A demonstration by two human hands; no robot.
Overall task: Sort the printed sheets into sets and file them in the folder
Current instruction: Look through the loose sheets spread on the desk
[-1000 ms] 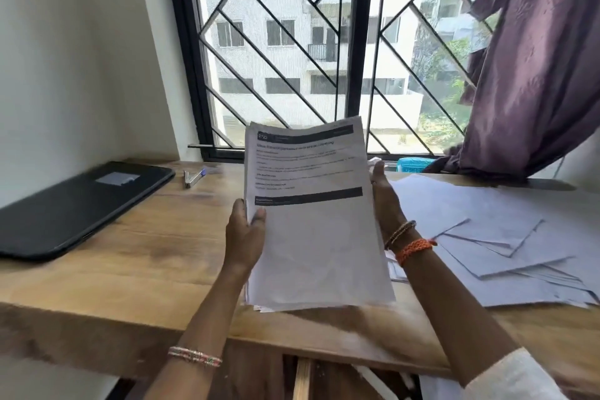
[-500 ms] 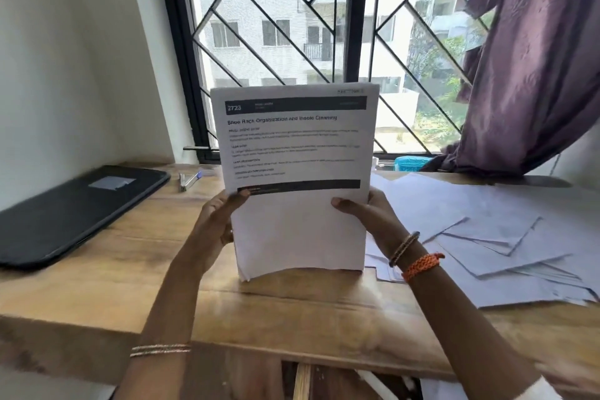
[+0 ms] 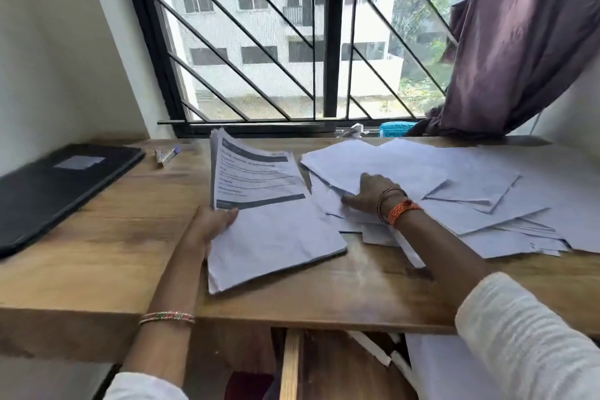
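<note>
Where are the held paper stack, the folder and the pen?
held paper stack (image 3: 272,230), head view, blank lower half of the top sheet.
folder (image 3: 48,191), head view, middle of its black cover.
pen (image 3: 166,156), head view, mid-barrel.

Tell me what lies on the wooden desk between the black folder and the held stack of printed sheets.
Only a pen, near the window; otherwise bare wooden desk between the black folder and stack of printed sheets, per the head view.
</note>
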